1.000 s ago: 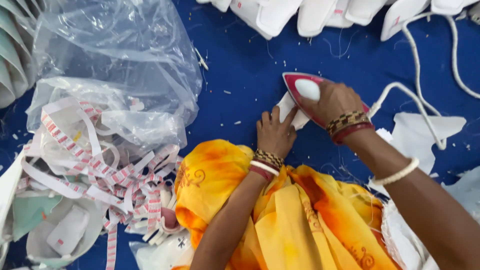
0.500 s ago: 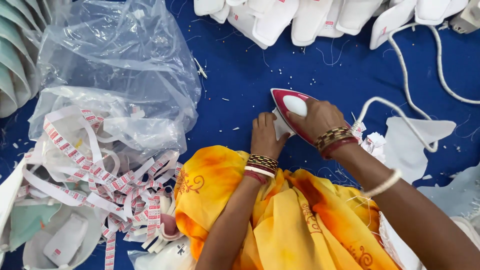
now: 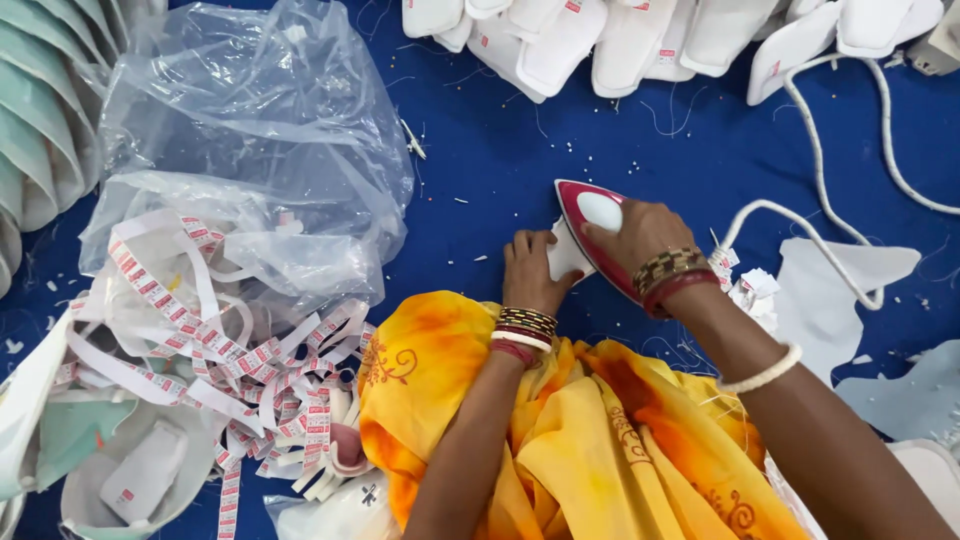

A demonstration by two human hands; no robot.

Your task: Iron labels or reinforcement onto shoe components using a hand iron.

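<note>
- Blue work surface [image 3: 480, 170] fills our frame, a clear plastic bag [image 3: 250, 130] upper left.
- Centre-right, our right hand [image 3: 640, 235] grips a red iron [image 3: 590, 225], pressing downward.
- Our left hand [image 3: 530, 270], fingers spread flat, pins the white fabric piece [image 3: 565, 260] beneath the iron, keeping it steady.

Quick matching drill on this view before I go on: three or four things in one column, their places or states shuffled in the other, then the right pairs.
Things:
1. red and white electric iron
2. small white fabric piece
3. crumpled clear plastic bag
4. tangle of red-printed white label strips

Places or states:
A. heaped at lower left
B. gripped by the right hand
C. spread at upper left on the blue cloth surface
D. pinned flat by the left hand

Pairs: 1-B, 2-D, 3-C, 4-A
</note>
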